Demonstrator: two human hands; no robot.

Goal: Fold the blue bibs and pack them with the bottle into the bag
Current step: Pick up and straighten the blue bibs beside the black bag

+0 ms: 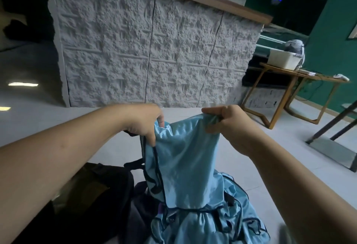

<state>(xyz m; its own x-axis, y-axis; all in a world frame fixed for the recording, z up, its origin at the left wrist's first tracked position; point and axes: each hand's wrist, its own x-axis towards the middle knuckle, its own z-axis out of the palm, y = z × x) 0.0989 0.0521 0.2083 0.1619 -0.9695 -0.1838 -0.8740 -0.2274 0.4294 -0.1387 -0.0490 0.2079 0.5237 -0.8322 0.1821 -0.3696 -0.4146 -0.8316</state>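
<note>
You are early in the job: one blue bib hangs in the air in front of you, held up by its top edge, and nothing shows as folded yet. Your left hand has its grip clamped on the upper left corner, fingers curled over the dark-trimmed edge, and your right hand pinches the upper right corner, so the cloth is stretched between the two and drapes down flat. Its lower hem reaches the pile of blue bibs lying rumpled on the floor just below, and that heap looks loose and unsorted, which I judge means most of the folding is still ahead of you. The black bag sits on the floor to the left of the pile, near your left forearm; whether it is open, or holds anything, cannot be told from here. The bottle is not clearly in view; a small purple patch shows under the bibs, but I cannot say what it is. Left to do, by my reading: fold this bib, fold the rest, then pack bibs and bottle into the bag.
</note>
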